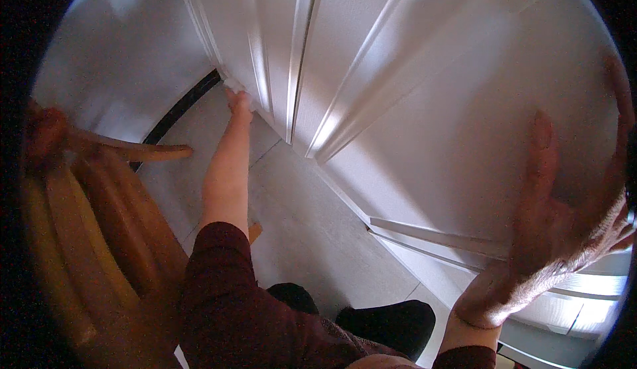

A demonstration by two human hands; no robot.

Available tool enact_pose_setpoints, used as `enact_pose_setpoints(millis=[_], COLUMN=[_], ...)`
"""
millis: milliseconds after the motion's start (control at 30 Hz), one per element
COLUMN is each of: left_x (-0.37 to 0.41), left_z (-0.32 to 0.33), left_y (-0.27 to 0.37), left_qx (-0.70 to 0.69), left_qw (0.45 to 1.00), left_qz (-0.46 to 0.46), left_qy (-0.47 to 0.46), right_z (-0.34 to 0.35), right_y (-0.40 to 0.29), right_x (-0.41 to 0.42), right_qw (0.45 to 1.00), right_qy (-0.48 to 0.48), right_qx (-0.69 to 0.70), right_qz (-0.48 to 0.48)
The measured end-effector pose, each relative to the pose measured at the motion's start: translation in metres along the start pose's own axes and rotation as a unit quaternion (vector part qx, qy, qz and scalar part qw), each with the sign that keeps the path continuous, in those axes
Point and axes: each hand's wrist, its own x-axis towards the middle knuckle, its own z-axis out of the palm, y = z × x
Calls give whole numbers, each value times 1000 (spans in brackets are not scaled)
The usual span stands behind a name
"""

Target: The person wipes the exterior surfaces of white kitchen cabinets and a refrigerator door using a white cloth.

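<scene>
Low in the corner, my left hand holds a white cloth or wipe against the foot of a white door frame, close to the floor. My right hand has its fingers spread near a white panelled door; it holds nothing, and whether the palm touches the door is not clear. Both arms come out of dark red sleeves.
Wooden furniture, perhaps a chair, stands close at the left. A black skirting strip runs along the left wall. Grey floor tiles lie below, with my dark shoes or legs at the bottom.
</scene>
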Motion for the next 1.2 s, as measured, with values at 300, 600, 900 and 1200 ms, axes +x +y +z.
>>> enact_pose_setpoints(millis=[300, 600, 900, 1200], left_x=[24, 147, 26, -218], left_z=[-20, -37, -14, -18], left_y=[27, -21, -95, -55], left_qx=[161, 321, 343, 143], left_qw=[963, 912, 893, 984], left_qz=[195, 247, 289, 81], left_qy=[96, 62, -32, -66], right_z=[-3, 9, 12, 16], right_y=[-9, -17, -8, -1], right_x=[-12, -16, -19, -17], right_qw=[1000, 1000, 1000, 999], right_qy=[-2, -13, -21, 12], right_qx=[10, 8, 1, 48], right_qz=[1, -13, -13, 3])
